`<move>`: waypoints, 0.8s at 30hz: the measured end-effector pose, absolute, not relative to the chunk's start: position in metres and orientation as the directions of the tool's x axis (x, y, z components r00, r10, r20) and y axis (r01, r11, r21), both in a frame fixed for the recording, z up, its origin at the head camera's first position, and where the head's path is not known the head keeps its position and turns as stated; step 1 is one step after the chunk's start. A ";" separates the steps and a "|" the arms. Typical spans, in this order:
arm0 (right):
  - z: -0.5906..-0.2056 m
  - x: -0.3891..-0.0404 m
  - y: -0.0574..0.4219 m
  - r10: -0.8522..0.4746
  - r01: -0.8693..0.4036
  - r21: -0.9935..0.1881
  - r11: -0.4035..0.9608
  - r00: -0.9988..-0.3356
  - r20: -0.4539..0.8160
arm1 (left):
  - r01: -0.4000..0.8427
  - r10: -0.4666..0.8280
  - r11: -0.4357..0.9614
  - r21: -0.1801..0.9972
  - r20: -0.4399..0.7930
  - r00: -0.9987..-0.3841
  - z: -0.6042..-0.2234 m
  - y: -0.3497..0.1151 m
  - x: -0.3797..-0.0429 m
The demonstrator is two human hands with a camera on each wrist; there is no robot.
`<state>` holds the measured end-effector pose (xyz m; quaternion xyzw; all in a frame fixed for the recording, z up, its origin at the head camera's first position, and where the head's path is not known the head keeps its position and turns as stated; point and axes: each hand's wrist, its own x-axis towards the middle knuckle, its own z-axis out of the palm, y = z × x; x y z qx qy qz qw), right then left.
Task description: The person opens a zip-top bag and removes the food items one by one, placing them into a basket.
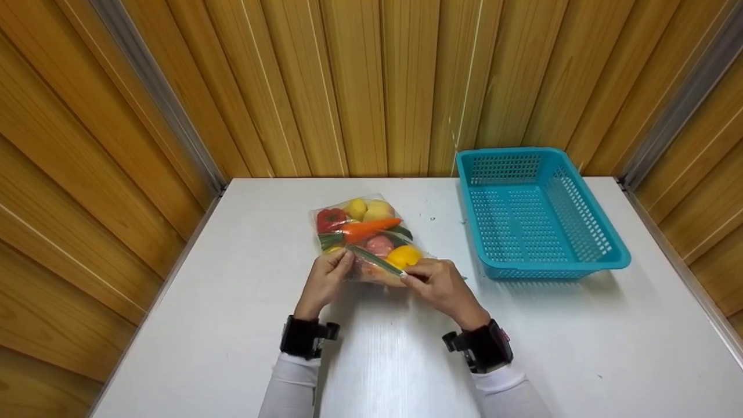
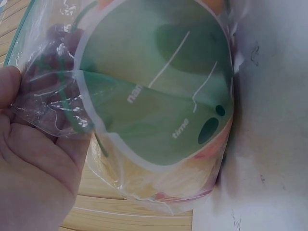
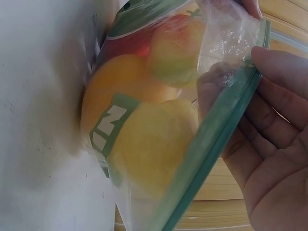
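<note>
Your left hand (image 1: 324, 280) and right hand (image 1: 442, 285) pinch the green seal strip (image 1: 374, 260) of the clear bag (image 1: 364, 233). The bag rests on the white table (image 1: 249, 261), just beyond both hands.

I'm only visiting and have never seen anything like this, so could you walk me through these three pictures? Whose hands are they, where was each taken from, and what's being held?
No machine arm shows here: the work is done by a person's bare left hand and right hand. The wide picture comes from a camera worn on the head. The two close-ups come from cameras on the wrists, where you can see black devices.

Both hands pinch a clear plastic bag by the green strip along its edge. Through it you can see fruit and vegetable shapes, including a red pepper and an orange carrot. On the white table, to the person's right, stands a teal basket with slotted sides.
</note>
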<state>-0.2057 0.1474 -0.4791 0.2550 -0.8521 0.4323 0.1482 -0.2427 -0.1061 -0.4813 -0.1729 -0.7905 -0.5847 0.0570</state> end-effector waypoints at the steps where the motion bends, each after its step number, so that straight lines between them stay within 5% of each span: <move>1: -0.479 -0.206 0.148 -0.307 -0.560 -0.663 0.497 -0.828 0.470 | 0.346 0.205 0.253 0.904 0.299 -0.932 -0.482 -0.106 -0.242; 24: -0.473 -0.205 0.159 -0.288 -0.519 -0.677 0.522 -0.854 0.433 | 0.354 0.202 0.208 0.912 0.314 -0.928 -0.481 -0.107 -0.242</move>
